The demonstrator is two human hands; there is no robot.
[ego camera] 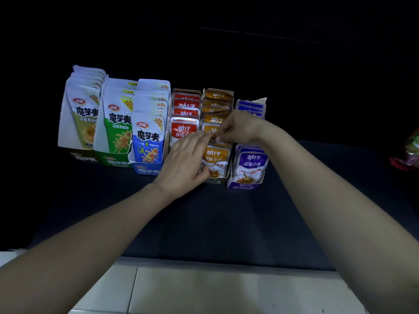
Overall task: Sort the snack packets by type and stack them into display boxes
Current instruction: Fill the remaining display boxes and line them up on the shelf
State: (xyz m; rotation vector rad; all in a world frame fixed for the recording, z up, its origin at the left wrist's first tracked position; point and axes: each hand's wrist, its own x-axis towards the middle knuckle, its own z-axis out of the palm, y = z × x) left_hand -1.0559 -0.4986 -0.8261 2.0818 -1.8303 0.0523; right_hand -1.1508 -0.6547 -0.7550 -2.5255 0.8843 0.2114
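1. My left hand (186,159) is at the front of the orange box (213,181). The thumb lies on the face of the front orange packets (216,155) and the fingers (201,138) reach over their top edge, gripping them.
2. My right hand (238,128) comes in from the other side. Its fingers (218,134) are curled and pinch the top of a packet in the middle of that same box.
3. The two sets of fingers nearly meet above the row.
4. The orange box stands on the dark table (204,223) between the red box (186,91) and the purple box (242,185). Both hold upright packets.
5. Further left stand three taller boxes: pale green (79,158), green (113,160) and blue (147,171).
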